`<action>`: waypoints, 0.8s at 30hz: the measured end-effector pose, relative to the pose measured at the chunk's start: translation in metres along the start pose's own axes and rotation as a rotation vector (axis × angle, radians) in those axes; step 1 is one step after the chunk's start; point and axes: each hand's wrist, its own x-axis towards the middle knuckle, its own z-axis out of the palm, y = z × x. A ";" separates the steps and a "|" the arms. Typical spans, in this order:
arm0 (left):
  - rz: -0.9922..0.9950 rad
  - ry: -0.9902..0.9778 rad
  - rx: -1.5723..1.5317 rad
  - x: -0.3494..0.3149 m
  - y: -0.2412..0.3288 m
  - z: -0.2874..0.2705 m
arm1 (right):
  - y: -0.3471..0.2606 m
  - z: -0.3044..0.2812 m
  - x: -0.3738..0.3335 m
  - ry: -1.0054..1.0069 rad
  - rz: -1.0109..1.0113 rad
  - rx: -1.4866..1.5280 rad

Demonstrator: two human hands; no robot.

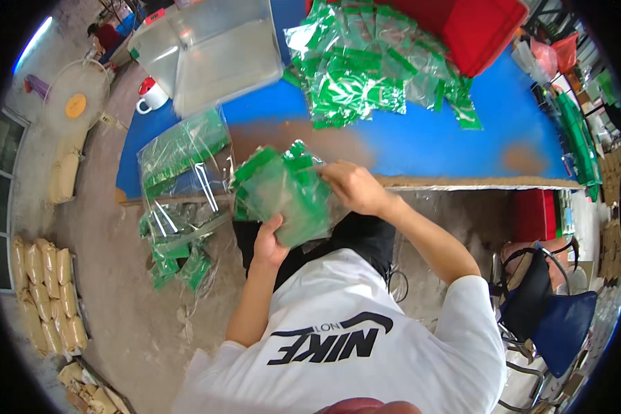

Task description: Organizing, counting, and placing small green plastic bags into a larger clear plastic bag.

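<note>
In the head view, the person's left hand (pixel 272 245) grips a loose stack of flat, clear plastic packets with green bands (pixel 283 196) at its near side, the thumb laid over the edge. The stack is held above the lap, at the near edge of a blue tabletop with brown worn patches (pixel 421 148). The right hand (pixel 357 188) is at the stack's upper right, its fingers bent toward the packets; blur hides whether its grip is closed on one.

Just left of the stack, a large clear plastic bag with green contents (pixel 186 165) lies over the tabletop's near edge. Beyond the hands, a wide heap of shiny clear-and-green packets (pixel 366 76) covers part of the tabletop, beside a red plastic bin (pixel 479 34). At the far left are a translucent rectangular plastic bin (pixel 231 69) and, next to it, a white mug with red at its top (pixel 153 98).
</note>
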 end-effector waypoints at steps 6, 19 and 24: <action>0.094 0.027 0.083 -0.004 0.000 0.026 | -0.024 -0.003 0.027 0.011 0.658 0.627; 0.511 -0.347 1.140 0.066 0.094 0.126 | -0.022 -0.037 0.073 0.171 0.106 0.818; 0.618 -0.420 1.001 0.092 0.081 0.092 | 0.002 0.013 0.058 0.233 0.216 0.579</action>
